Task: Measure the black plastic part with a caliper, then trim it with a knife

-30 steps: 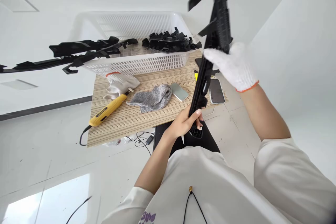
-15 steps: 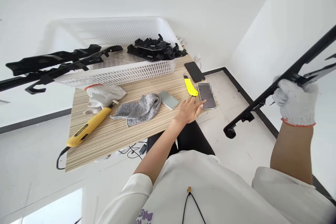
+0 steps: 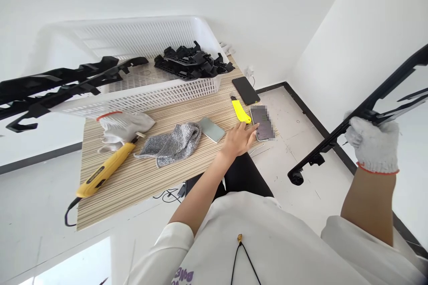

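Bare and with fingers extended, my left hand (image 3: 238, 139) reaches to a lit phone (image 3: 264, 125) at the table's right end, the index fingertip over its screen. Just beyond those fingers lies a yellow utility knife (image 3: 240, 111). My right hand (image 3: 372, 142), in a white knitted glove with a red cuff edge, is closed around a long black plastic part (image 3: 329, 140). The part slants up to the right, away from the table, and runs out of view. A pale flat rectangular object (image 3: 211, 129) and a grey knitted cloth (image 3: 172, 144) lie left of my left hand.
A white plastic basket (image 3: 143, 97) at the back holds several black plastic parts (image 3: 194, 63), some jutting out leftward. A white glove (image 3: 125, 125) and a yellow corded tool (image 3: 107, 170) lie at the table's left. A dark phone-like slab (image 3: 246, 90) lies behind the knife.
The view has shifted slightly, moving the table items a little left. My right hand and the black part sit a bit lower. My left index finger has drawn slightly back across the phone.
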Demonstrator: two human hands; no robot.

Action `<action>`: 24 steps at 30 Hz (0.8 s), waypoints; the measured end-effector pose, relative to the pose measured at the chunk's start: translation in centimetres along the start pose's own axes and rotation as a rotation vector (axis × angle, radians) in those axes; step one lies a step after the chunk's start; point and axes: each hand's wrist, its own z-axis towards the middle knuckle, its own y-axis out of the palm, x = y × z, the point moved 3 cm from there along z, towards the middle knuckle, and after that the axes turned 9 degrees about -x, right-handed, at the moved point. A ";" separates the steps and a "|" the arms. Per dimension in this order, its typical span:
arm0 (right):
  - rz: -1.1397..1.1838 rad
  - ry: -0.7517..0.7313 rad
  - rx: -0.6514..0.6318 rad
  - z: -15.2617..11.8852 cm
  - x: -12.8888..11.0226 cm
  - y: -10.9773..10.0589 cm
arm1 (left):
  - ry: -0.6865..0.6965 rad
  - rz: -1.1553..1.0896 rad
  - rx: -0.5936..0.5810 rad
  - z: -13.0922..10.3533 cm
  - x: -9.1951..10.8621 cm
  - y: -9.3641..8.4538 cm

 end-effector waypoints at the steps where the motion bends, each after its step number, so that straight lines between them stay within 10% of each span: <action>1: -0.004 0.006 -0.021 0.0 0.1 0.1 | -0.001 -0.005 0.003 0.1 0.0 0.0; 15: -0.024 0.010 -0.079 -0.3 -0.2 1.2 | 0.077 -0.164 0.064 -0.8 -0.8 -0.6; 24: -0.100 -0.184 -0.287 2.9 -2.7 8.0 | 0.196 -0.431 0.203 -3.3 0.1 -0.8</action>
